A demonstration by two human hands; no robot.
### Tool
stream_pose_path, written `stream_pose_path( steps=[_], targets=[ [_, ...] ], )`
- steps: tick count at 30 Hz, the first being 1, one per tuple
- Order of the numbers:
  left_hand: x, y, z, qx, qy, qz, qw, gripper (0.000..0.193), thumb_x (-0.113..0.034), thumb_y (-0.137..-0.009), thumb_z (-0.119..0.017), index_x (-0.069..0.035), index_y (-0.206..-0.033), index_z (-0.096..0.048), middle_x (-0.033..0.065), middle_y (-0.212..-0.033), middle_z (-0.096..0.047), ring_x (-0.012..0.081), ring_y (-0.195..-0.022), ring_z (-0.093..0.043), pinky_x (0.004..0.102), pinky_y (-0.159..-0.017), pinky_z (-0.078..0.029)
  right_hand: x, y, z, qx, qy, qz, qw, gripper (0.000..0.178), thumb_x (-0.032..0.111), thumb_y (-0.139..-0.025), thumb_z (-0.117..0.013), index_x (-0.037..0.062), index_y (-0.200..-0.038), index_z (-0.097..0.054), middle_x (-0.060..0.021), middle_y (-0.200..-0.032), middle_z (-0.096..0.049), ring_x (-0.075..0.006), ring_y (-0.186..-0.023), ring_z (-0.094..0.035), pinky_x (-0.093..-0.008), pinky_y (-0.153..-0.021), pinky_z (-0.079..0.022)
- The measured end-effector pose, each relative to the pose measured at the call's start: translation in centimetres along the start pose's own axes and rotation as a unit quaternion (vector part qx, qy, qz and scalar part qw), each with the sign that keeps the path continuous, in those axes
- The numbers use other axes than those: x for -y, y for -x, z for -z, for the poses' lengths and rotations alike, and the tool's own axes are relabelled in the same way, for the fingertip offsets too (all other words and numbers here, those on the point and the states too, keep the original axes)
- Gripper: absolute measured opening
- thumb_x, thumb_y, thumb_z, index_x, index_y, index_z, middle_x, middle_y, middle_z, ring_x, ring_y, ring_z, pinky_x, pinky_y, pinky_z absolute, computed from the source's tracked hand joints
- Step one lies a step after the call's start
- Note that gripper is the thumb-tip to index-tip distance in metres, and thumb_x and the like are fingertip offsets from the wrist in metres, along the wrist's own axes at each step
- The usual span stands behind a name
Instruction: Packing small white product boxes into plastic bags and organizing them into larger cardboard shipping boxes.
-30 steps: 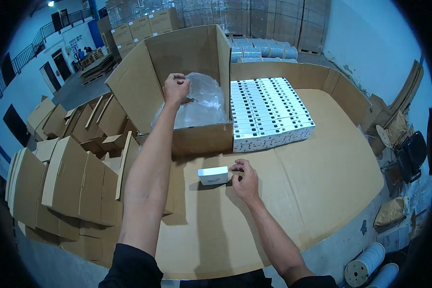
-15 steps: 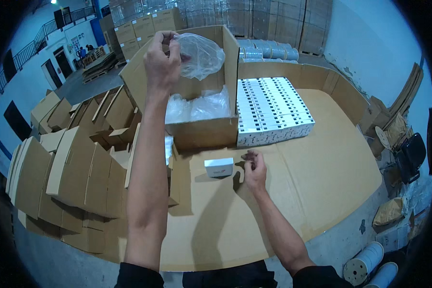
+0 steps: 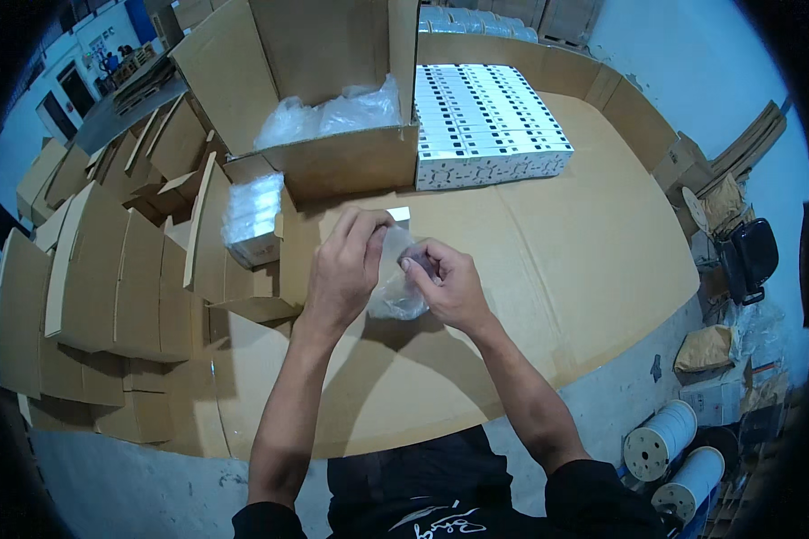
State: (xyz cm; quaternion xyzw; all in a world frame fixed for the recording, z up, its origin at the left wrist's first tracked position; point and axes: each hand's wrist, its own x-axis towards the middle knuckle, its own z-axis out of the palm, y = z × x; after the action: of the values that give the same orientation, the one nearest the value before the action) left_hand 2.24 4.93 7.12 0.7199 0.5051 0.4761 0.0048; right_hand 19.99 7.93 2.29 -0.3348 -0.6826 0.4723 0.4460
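1. Holding a clear plastic bag (image 3: 395, 292) between them, both hands work above the middle of the cardboard-covered tabletop (image 3: 602, 269); the left hand (image 3: 346, 269) pinches its upper edge, the right hand (image 3: 445, 286) grips its right side with curled fingers.
2. The bag is thin, crumpled and see-through; what it holds, if anything, cannot be made out.
3. A small white box (image 3: 395, 215) lies just beyond the hands, mostly hidden behind the left hand's fingers.
4. A large open carton (image 3: 333, 117) stands at the far edge of the tabletop, with more clear plastic bags (image 3: 333, 115) bunched inside; its upper flaps are cut off by the frame.
5. Just right of that carton, a tight block of small white boxes (image 3: 490, 117) with dark markings sits near the far right corner; the print is too small to read.
6. A plastic-wrapped bundle of boxes (image 3: 253, 216) rests at the tabletop's left edge.
7. Folded flat cartons (image 3: 90, 269), brown, stand in rows off the left edge.
8. White spools (image 3: 679, 449) stand on the floor, lower right, partly cut off.
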Motion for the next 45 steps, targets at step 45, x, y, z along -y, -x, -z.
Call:
stream_pose_path(
  steps=[45],
  targets=[
    [-0.6,10.2,-2.0,-0.016,0.242,0.435,0.867,0.026,-0.02,-0.103,-0.063,0.003,-0.091,-0.062,0.0013,-0.069,-0.058,0.0078,-0.067,-0.055,0.0255,-0.056,-0.044,-4.2,1.8,-1.5,-0.075,0.001,-0.111,0.991,0.025,0.023,-0.104,-0.06,0.0002,-0.093,-0.06,-0.0016,-0.069,-0.053,-0.007,-0.066,-0.049,-0.0298,-0.059,-0.043]
  ],
)
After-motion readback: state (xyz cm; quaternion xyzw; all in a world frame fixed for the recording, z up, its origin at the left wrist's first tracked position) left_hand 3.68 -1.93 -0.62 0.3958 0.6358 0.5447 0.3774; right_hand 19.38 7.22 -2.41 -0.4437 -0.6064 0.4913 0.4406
